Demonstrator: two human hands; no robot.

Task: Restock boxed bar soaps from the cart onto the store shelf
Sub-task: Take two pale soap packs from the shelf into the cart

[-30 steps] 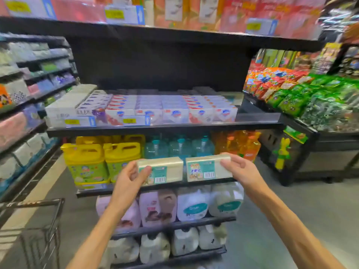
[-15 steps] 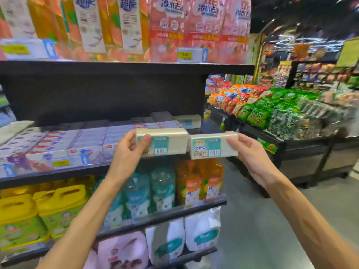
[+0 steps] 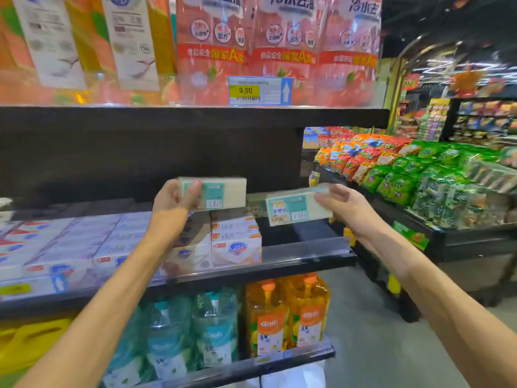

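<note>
Nearest the person, both arms reach forward at shelf height, each of the hands carrying one bar of soap. Left hand (image 3: 174, 198) grips the left soap bar (image 3: 221, 193) by its end, level above the stacked soap boxes (image 3: 236, 242), probably to set it on top. Right hand (image 3: 342, 204) pinches the right soap bar (image 3: 298, 210) by its far end, tilted, over the bare gap at the shelf (image 3: 305, 254) end, where it likely belongs. Beyond, a dark back panel closes the bay; the upper shelf with its price tag (image 3: 258, 91) limits headroom. Snack bags (image 3: 405, 175) fill the neighbouring display.
</note>
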